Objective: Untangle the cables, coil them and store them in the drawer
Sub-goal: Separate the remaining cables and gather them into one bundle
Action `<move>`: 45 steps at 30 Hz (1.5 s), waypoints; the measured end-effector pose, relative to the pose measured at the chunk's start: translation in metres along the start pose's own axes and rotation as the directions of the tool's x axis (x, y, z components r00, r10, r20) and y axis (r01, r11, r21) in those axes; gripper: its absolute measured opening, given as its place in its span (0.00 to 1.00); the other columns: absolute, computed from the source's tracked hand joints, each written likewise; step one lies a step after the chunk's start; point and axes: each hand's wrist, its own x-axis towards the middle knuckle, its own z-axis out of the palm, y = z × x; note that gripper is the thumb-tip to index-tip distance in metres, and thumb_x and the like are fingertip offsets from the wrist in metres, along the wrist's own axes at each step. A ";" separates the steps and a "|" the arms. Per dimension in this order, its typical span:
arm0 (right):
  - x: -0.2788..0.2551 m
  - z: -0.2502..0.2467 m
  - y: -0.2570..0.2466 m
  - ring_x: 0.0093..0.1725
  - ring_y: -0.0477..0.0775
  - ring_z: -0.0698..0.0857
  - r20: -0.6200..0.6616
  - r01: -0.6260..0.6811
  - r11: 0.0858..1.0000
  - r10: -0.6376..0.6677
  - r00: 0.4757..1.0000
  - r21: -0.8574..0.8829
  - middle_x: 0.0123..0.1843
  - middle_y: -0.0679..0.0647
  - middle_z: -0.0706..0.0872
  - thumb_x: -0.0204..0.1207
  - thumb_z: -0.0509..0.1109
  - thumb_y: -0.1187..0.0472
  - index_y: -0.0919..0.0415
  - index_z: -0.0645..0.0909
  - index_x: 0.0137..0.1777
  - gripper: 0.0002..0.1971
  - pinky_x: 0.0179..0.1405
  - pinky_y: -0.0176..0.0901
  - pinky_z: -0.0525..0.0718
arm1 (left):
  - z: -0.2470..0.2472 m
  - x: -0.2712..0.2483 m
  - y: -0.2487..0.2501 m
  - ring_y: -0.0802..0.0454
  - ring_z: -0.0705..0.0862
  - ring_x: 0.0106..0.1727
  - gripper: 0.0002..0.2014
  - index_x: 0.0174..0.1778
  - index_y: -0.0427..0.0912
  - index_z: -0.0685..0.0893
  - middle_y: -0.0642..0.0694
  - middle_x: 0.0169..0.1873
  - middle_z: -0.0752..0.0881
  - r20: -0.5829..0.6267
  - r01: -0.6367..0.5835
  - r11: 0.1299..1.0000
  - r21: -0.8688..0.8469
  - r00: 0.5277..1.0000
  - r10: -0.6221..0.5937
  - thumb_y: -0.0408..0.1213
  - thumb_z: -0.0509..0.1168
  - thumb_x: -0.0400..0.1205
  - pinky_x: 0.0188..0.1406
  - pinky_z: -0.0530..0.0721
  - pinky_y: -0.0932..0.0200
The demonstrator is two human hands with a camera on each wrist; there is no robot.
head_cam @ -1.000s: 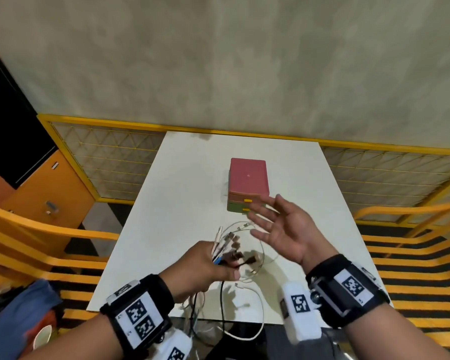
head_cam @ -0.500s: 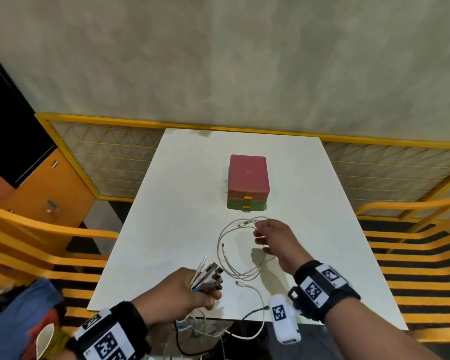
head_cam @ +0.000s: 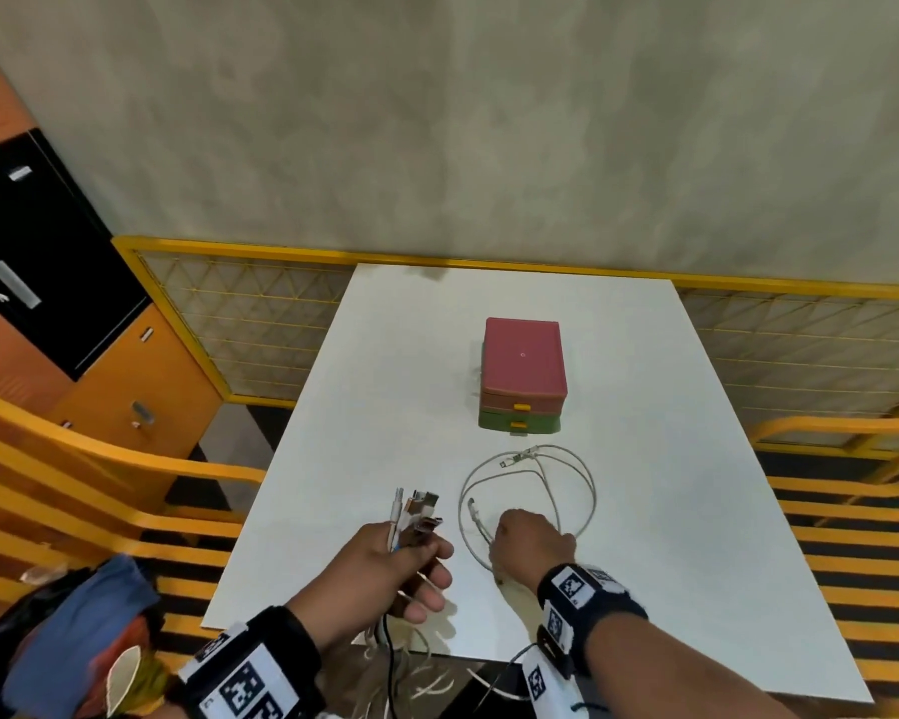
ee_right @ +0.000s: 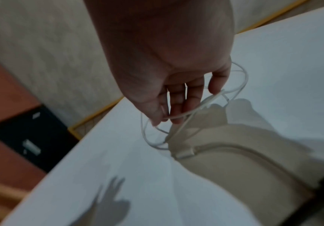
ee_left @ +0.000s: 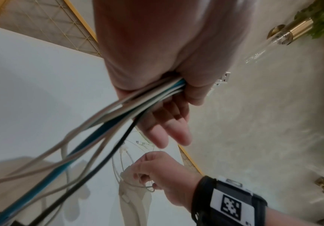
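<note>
My left hand [head_cam: 429,560] grips a bundle of cables [head_cam: 411,516], white, blue and black, with the plugs sticking up above my fist. In the left wrist view the strands [ee_left: 141,99] run out under my curled fingers [ee_left: 194,91] and hang down. A thin white cable [head_cam: 585,480] lies in loose loops on the white table [head_cam: 385,381]. My right hand [head_cam: 522,537] sits knuckles-up on the near side of those loops. Its thumb and fingers [ee_right: 176,110] pinch a strand of the white loop [ee_right: 243,81]. The small drawer box [head_cam: 522,376], red over green with yellow handles, stands shut behind the loops.
The bundle's loose ends [head_cam: 403,661] dangle over the table's near edge. Yellow railings [head_cam: 125,459] flank the table on both sides, and a mesh fence [head_cam: 260,313] runs behind it. An orange and black cabinet [head_cam: 125,397] stands at the left.
My right hand has come from the far side of the white loops back to their near side and taken a strand. The left hand has risen slightly, still gripping the bundle.
</note>
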 end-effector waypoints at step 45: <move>-0.041 -0.095 -0.021 0.33 0.54 0.80 0.306 -0.326 -0.389 -0.114 0.945 0.862 0.30 0.54 0.84 0.80 0.63 0.55 0.55 0.75 0.34 0.12 0.45 0.48 0.78 | 0.028 0.021 0.031 0.44 0.84 0.27 0.15 0.45 0.34 0.83 0.39 0.27 0.81 0.174 0.005 0.944 -0.331 0.983 0.055 0.42 0.59 0.88 0.28 0.84 0.55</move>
